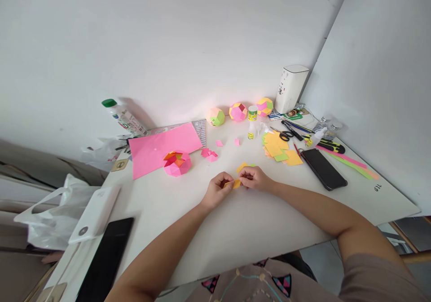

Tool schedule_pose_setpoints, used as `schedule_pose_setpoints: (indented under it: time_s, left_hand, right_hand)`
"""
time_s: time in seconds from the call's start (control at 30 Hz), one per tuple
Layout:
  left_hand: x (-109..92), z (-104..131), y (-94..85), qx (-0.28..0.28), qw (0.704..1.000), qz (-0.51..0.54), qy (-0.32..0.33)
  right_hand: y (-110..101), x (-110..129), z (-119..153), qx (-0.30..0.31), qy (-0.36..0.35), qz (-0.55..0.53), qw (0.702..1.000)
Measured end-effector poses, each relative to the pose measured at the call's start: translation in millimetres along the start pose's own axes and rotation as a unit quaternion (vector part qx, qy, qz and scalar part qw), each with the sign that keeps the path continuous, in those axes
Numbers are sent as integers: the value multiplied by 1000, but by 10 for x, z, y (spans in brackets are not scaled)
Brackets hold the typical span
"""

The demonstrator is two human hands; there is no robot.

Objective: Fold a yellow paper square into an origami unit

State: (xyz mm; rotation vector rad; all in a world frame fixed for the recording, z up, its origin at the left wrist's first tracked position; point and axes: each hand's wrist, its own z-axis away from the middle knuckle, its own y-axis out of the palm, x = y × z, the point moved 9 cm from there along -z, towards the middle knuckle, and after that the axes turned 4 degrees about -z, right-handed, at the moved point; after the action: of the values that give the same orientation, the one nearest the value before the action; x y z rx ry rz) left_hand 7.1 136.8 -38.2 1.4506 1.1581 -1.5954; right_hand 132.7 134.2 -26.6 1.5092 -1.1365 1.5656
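Note:
A small strip of yellow-orange paper is pinched between my two hands above the white table. My left hand closes thumb and fingers on its left end. At the other end my right hand grips it with bent fingers. Just behind the right hand lie yellow and green paper pieces, partly hidden by it. To the left sits an unfinished-looking pink paper ball, open at the top with orange inside. Small folded pink pieces lie beside it.
A pink sheet lies at back left. Three paper balls line the wall near glue bottles. Sticky notes, scissors and a black phone are on the right. A dark flat device lies front left.

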Motion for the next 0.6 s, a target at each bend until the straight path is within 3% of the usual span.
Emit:
schedule_pose_setpoints:
  time_s: [0.2, 0.5, 0.6]
  left_hand:
    - [9, -6, 1, -2, 1000, 3, -6]
    - [86, -25, -83, -29, 998, 52, -33]
    - [100, -30, -66, -26, 997, 64, -39]
  right_hand:
    - [6, -7, -3, 3, -1, 10, 1000]
    - [-107, -36, 3, -41, 28, -64, 997]
    - [-68, -51, -5, -24, 34, -81, 996]
